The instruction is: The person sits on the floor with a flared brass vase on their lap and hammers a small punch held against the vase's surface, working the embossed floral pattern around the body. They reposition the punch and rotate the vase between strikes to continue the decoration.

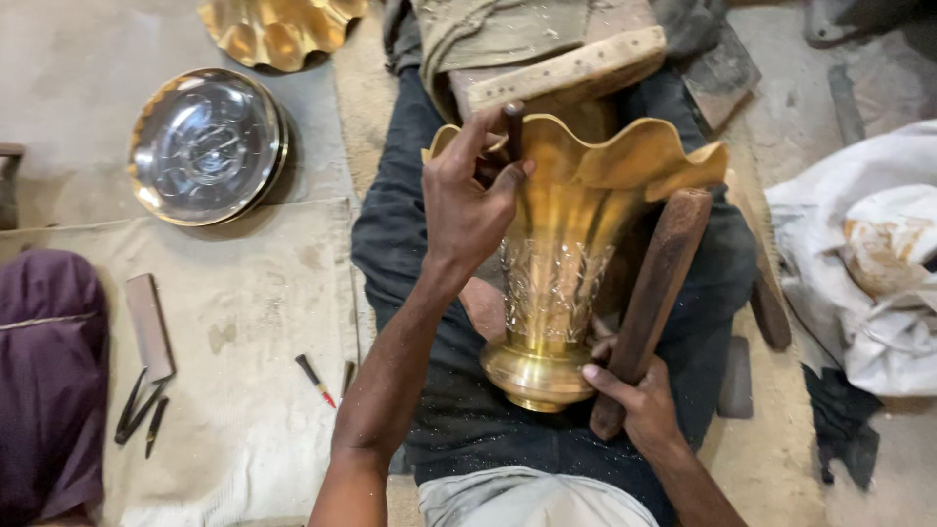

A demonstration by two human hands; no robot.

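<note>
A brass vase with a wavy flared rim and an engraved band lies across my lap, its round base toward me. My left hand grips a dark, thin tool and holds its tip at the vase's rim on the left side. My right hand is closed around the lower end of a long wooden stick that leans against the vase's right side, fingers also touching the vase's base. A wooden block sits beyond the vase.
A round silver-centred metal plate and a wavy brass dish lie on the floor at upper left. A red-tipped pencil-like tool, dark small tools and a flat bar rest on the cloth. White cloth bundle at right. Purple fabric at left.
</note>
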